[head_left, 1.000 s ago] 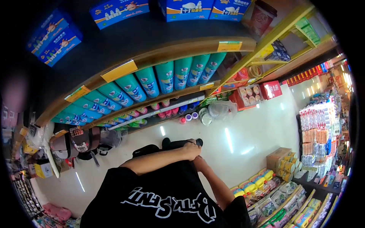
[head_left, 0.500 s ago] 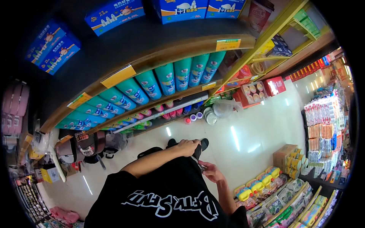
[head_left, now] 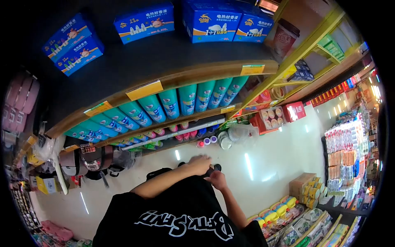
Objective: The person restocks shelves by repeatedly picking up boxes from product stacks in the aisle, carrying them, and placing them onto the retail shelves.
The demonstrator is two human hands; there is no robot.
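Observation:
My left hand [head_left: 200, 164] is in front of my black shirt [head_left: 177, 210], above the floor. Its fingers are blurred, and I cannot tell whether they grip anything. Just to its right and a little lower, my right hand [head_left: 217, 180] is closed, its fingers curled at a small dark thing [head_left: 210, 171] between the hands. What that dark thing is cannot be made out. Dark shoes show partly behind the hands.
Ahead, a curved shelf [head_left: 173, 78] bears blue boxes [head_left: 144, 24], with teal spray cans [head_left: 188, 99] below it. Bagged goods [head_left: 96, 158] hang at left. A carton [head_left: 302, 184], yellow bottles [head_left: 269, 216] and stacked packs [head_left: 343, 144] stand at right.
My right hand, apart with its fingers partly spread half a second ago, has moved up and left and closed beside my left hand. My left hand has shifted slightly left. The view has tilted upward slightly.

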